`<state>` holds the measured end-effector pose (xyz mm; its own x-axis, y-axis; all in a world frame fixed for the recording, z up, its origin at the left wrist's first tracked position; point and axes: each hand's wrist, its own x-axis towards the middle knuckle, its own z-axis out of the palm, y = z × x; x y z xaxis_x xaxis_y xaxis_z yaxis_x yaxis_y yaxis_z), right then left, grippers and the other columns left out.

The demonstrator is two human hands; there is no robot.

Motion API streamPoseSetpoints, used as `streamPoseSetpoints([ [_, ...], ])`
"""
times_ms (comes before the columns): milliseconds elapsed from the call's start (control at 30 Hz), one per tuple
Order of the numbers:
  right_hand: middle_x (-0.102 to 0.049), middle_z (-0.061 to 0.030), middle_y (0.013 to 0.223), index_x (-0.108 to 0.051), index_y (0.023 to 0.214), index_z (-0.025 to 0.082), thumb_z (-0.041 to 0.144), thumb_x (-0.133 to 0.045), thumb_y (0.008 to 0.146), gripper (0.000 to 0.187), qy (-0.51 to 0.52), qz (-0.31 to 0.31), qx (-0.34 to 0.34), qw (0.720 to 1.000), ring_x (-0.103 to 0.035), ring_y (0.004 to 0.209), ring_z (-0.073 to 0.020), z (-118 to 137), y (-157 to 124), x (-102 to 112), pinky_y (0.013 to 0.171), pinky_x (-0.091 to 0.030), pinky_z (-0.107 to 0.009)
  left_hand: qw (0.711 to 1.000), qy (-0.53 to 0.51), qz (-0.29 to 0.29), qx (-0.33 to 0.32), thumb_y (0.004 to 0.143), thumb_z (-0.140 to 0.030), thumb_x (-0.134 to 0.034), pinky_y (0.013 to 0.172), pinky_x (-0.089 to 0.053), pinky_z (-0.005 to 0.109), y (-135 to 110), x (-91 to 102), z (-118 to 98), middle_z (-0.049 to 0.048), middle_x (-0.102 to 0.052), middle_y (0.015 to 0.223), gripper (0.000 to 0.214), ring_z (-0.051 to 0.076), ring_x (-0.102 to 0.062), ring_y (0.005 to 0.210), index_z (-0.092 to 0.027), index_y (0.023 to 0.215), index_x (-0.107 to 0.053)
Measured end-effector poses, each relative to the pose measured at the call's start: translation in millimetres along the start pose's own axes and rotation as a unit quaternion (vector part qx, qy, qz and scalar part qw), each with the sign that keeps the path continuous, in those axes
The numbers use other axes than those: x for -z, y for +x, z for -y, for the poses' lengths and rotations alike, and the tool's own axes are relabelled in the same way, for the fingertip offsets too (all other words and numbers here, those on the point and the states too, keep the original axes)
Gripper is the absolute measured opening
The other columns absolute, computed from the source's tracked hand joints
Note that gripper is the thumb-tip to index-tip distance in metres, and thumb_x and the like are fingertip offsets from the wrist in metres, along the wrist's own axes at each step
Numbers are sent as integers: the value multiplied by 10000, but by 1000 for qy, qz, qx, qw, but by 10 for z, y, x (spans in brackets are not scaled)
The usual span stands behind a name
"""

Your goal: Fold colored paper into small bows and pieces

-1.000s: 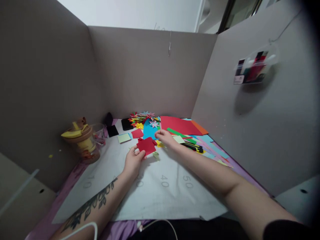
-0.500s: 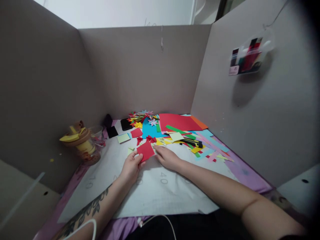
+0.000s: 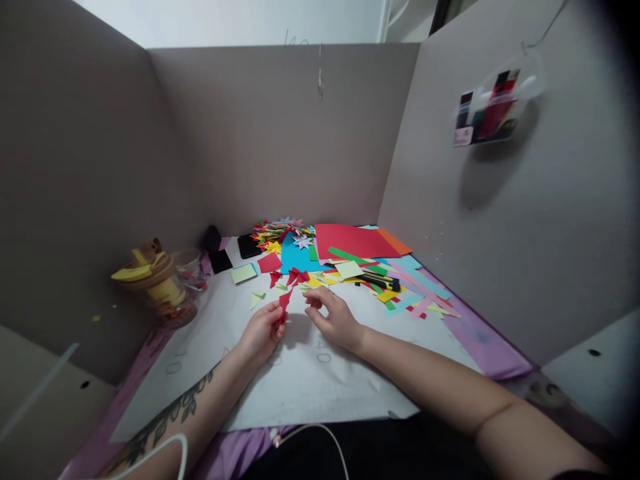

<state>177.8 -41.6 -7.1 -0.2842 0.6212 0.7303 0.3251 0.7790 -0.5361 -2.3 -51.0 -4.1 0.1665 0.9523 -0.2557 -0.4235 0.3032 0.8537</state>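
Observation:
Pinched between the thumb and fingers of my left hand (image 3: 264, 330) is a piece of red paper (image 3: 285, 301), seen nearly edge-on. My right hand (image 3: 334, 319) is just to its right, fingers curved and apart, with nothing visible between them. Small folded red pieces (image 3: 298, 276) lie on the sheet beyond my hands. Folded pale green pieces (image 3: 257, 298) are beside them. Farther left are a stack of pale green paper squares (image 3: 243, 273) and a red paper square (image 3: 269, 263).
Folded paper stars (image 3: 275, 233) are heaped at the back near blue paper (image 3: 299, 257) and large red sheets (image 3: 350, 241). A yellow-black cutter (image 3: 383, 282) lies among coloured strips on the right. A clay pot (image 3: 150, 275) and plastic cup (image 3: 187, 263) stand left. Grey panels (image 3: 280, 127) enclose the table.
The red paper in my left hand was facing me flat and now shows as a narrow shape. My right hand has come away from it, its fingers now apart.

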Motion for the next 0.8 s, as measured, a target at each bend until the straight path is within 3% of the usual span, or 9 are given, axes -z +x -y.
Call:
streamPoseSetpoints([
  [167, -572, -43, 853, -509, 1096, 214, 165, -504, 830, 270, -6, 3, 28, 1000, -538, 773, -158, 54, 8, -21, 713, -469, -309, 999, 15, 34, 1, 750, -136, -576, 331, -329, 103, 3, -15, 15, -34, -524, 582, 212, 14, -420, 348, -112, 961, -576],
  [300, -572, -55, 892, -502, 1110, 224, 210, -521, 827, 284, -8, 15, 48, 999, -533, 817, -178, 117, 9, -44, 746, -468, -340, 1000, 11, 26, -1, 745, -140, -589, 342, -345, 107, -3, -27, 29, -35, -527, 567, 193, 24, -436, 359, -116, 936, -568],
  [567, -559, -57, 881, -515, 1090, 209, 261, -555, 809, 289, -15, 15, 9, 1000, -523, 821, -182, 175, 21, -106, 747, -460, -334, 999, 22, 23, -25, 766, -158, -572, 378, -388, 122, 7, -16, 89, -17, -562, 555, 274, 53, -484, 390, -122, 1031, -517],
  [800, -567, -60, 888, -515, 1090, 204, 260, -571, 788, 312, -9, 22, 16, 1000, -520, 821, -187, 203, 27, -108, 749, -461, -339, 999, 24, 13, -32, 756, -134, -562, 379, -398, 128, -2, -37, 89, -14, -572, 567, 262, 57, -487, 393, -125, 1013, -511],
])
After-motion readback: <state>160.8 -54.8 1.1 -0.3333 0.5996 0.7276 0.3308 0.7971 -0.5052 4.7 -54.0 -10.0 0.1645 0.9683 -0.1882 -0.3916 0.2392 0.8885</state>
